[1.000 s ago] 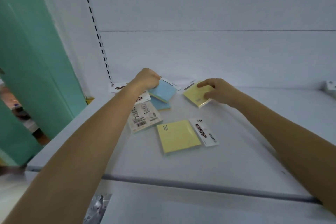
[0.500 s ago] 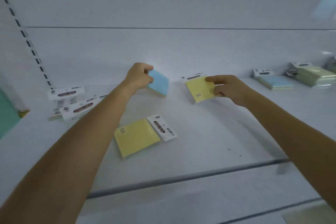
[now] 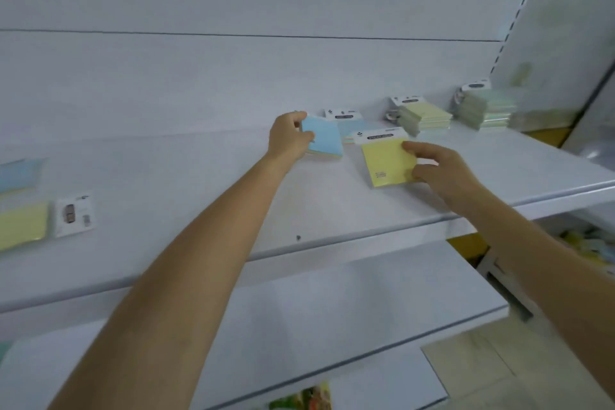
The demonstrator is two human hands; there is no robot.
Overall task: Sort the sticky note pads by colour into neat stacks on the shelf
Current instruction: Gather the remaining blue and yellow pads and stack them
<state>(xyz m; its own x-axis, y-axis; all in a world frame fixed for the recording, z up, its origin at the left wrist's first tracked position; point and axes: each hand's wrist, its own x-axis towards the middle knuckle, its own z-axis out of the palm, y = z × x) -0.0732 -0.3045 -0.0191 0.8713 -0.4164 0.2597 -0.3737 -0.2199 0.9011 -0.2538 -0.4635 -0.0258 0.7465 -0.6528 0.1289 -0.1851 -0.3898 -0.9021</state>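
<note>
Evidently the carrying step is in hand, with two pads held at once. A blue pad (image 3: 324, 140) is gripped by the left hand (image 3: 289, 136), whose fingers are curled round its left edge; the pad is held tilted, low over the shelf (image 3: 199, 196), and whether its lower edge touches the surface cannot be told. A yellow pad (image 3: 386, 161) is pinched at its right edge by the right hand (image 3: 436, 170), a finger laid on top near the upper corner and the thumb at the lower corner.

A blue stack (image 3: 352, 128) is seen just beyond the gap between the hands, partly hidden by the yellow pad's white header card. A yellow stack (image 3: 427, 115) lies beyond the right hand, and a green stack (image 3: 486, 108) further to the right of it. Loose pads (image 3: 21, 225) are left well to the left of the left hand, so the sorting is judged unfinished.

For the next move, each pad would have to be brought over the stack of its own colour, squared to the edges beneath, lowered flat and only then released. The yellow pad has the longer reach.
</note>
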